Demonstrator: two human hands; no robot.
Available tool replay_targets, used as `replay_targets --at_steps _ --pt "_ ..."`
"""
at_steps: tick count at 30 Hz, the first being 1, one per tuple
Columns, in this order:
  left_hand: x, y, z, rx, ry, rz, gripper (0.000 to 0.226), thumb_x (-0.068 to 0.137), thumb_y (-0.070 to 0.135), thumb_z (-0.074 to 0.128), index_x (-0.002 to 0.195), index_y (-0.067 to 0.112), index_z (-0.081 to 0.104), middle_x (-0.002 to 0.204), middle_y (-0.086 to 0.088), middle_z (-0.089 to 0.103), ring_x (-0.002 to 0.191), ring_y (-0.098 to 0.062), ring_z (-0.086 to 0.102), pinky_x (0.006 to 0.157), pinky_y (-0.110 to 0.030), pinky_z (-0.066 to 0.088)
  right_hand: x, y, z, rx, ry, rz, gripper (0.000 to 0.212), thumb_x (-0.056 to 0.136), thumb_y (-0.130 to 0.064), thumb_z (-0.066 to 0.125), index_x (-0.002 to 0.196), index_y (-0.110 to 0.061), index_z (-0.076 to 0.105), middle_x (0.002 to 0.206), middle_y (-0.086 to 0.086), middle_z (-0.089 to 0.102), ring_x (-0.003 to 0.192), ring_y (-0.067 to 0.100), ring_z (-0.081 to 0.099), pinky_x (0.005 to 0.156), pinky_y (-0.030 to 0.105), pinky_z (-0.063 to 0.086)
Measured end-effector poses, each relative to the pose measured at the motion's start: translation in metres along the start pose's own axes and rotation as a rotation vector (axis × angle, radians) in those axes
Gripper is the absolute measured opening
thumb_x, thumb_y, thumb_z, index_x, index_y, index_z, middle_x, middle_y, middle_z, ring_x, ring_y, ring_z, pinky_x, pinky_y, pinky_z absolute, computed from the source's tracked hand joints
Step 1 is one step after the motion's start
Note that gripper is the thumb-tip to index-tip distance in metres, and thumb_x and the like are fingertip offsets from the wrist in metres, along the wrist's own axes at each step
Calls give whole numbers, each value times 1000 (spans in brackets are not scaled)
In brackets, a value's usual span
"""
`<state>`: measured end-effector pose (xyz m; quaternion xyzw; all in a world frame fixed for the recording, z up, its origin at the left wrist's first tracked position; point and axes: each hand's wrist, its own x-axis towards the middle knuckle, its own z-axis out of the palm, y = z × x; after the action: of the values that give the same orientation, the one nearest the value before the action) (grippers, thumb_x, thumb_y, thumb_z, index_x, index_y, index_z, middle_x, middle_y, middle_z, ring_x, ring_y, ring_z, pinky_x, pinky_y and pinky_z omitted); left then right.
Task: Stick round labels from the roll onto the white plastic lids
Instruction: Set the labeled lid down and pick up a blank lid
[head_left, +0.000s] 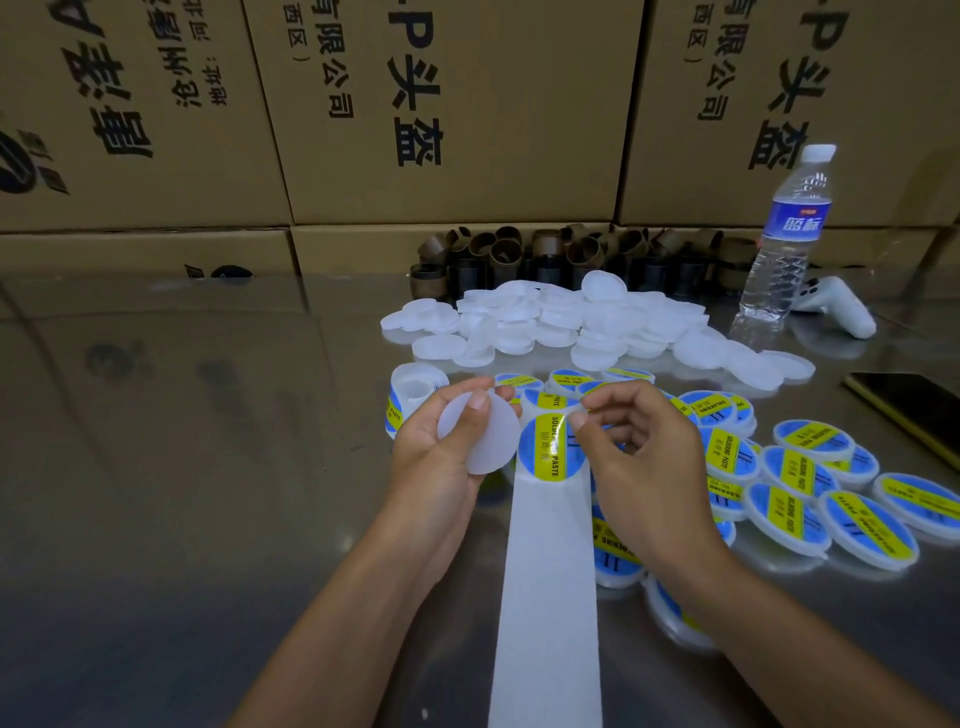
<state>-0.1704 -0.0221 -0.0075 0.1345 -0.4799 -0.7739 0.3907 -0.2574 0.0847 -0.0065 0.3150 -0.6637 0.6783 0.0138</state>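
Our left hand (436, 447), just left of the middle of the frame, is curled round a plain white lid (480, 434), thumb across its face and fingers behind it, so the lid stands tilted toward us and clear of the table (182, 467). Our right hand (634, 447), just right of the middle, has its fingers bent in, and thumb and forefinger pinch the upper edge of a round blue and yellow label (550, 452). We see this label at the top end of a white paper strip (548, 597) that runs from between the two hands straight down to the bottom edge of the frame. The lid's right edge sits just beside the label; we cannot tell whether they touch. The roll (413, 400) stands on the table just above the left hand, with blue and yellow print showing on its side. Above the hands a heap of bare lids (571, 322) lies across the middle of the frame. To the right of the right hand, labelled lids (810, 483) lie overlapping one another down toward the lower right. Behind the bare heap we see a row of brown tubes (545, 254) against the cardboard boxes (441, 104) that fill the top of the frame. At the upper right a water bottle (795, 234) stands upright, with a white game controller (836, 306) just beside it, and a dark phone (909, 405) lies at the right edge
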Motion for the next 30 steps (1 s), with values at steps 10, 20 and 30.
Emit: replay_targets --at_steps 10,20,30 --pt "-2 1 -2 174 66 13 13 95 8 52 94 16 63 84 4 75 80 -12 71 66 -23 56 -2 -8 -2 89 -16 -46 15 89 -7 61 82 -21 60 76 -10 62 45 4 41 43 16 33" --pt "-8 4 3 334 2 -100 10 90 19 62 85 19 70 103 -13 71 97 -31 64 99 -57 45 -3 -4 -1 6 -34 -113 21 88 -10 63 84 -30 67 69 -12 59 47 6 43 48 11 33" --pt "-8 0 0 357 -26 -94 13 92 26 61 86 21 72 106 -16 71 111 -39 60 102 -59 41 -5 1 -2 -355 -21 -286 14 83 -26 70 96 -30 70 92 -18 48 84 -2 46 73 4 34"
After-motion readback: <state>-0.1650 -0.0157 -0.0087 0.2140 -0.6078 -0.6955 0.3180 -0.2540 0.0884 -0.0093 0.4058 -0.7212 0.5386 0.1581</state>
